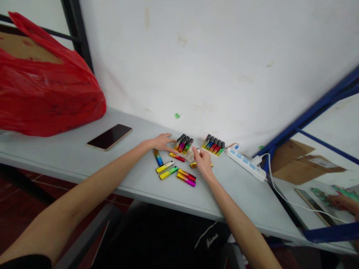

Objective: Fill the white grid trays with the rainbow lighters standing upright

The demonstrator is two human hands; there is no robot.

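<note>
My left hand [163,142] rests at the left side of a pale tray [190,155] with upright lighters [184,144] in its back part. Its fingers are spread, the tips touching or very near the tray. Over the tray's right end, my right hand [203,162] is closed on a lighter [198,150], of which only the top end shows. Just below the tray lies a red and yellow lighter [177,157]. A yellow lighter [193,164] lies partly hidden by my right hand. Closer to me are a blue lighter [158,158] and several more in yellow, green, red and purple.
A second tray of upright lighters [213,145] stands by the wall, beside a white power strip [246,163] with its cable. Leftward are a phone [110,136] and a red plastic bag [50,93]. Beyond the blue frame are a cardboard box [305,164] and another person's hand [340,201].
</note>
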